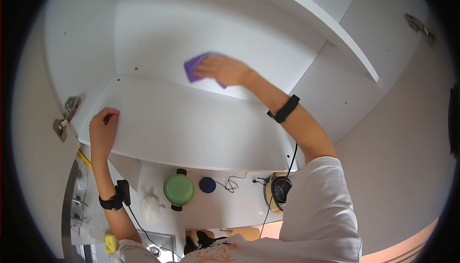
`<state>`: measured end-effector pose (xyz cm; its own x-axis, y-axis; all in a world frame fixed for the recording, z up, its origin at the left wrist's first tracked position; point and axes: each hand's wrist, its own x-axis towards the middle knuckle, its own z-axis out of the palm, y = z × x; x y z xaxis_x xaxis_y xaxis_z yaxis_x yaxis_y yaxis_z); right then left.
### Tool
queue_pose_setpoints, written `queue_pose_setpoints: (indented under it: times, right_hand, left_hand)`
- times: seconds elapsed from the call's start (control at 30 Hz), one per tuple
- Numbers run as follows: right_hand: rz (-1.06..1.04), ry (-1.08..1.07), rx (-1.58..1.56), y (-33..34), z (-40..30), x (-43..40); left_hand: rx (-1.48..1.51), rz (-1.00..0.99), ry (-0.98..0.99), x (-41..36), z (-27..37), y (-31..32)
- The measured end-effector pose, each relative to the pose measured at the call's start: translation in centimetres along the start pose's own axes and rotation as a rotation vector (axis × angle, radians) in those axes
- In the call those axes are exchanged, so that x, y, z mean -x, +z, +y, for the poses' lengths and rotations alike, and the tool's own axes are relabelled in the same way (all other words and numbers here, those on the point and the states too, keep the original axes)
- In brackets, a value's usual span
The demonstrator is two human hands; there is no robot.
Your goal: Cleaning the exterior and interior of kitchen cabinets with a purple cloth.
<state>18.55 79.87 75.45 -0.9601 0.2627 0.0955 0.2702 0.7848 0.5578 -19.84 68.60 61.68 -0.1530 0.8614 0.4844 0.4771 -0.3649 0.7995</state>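
My right hand [224,70] presses a folded purple cloth [192,69] flat against the white back panel [161,29] of a wall cabinet, just above its bottom board [187,126]. The cloth shows past my fingertips and below the palm. At the left end of that board is my left hand [104,128], its fingers curled in and nothing seen in them. Each forearm wears a black strap with a cable.
An upper shelf [323,15] crosses above my right arm. Metal hinges [66,119] join the left door. Below are a green pot [179,189], a blue round object [207,184], a rice cooker [280,193], a white plastic bag [151,207] and a sink [158,245].
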Motion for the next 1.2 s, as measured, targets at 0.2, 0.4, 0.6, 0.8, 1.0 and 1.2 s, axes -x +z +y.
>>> queue_pose_setpoints:
  times: [0.2, 0.4, 0.6, 0.8, 1.0, 1.2]
  right_hand:
    - [0.406, 0.550, 0.496, -8.1, 5.9, 6.3]
    - [0.228, 0.393, 0.075, -0.1, -0.8, 5.9]
    - [0.068, 0.114, 0.139, 3.3, -3.1, 7.2]
    - [0.526, 0.705, 0.433, -7.2, 2.3, 11.0]
    - [0.426, 1.093, 0.586, -4.5, -0.7, 12.6]
    - [-0.211, 0.438, 0.331, 2.5, -7.1, 10.1]
  left_hand:
    - [-0.003, -0.025, 0.008, -0.1, 0.4, 0.9]
    - [-0.002, -0.031, 0.041, -0.8, -0.9, 0.3]
    - [-0.014, -0.051, 0.054, -0.5, -0.5, 0.1]
    - [0.003, -0.078, 0.044, -0.4, -1.2, 0.5]
    - [-0.043, -0.075, 0.079, -0.8, -0.9, 0.8]
    - [-0.038, -0.090, 0.091, -0.9, -1.1, 0.5]
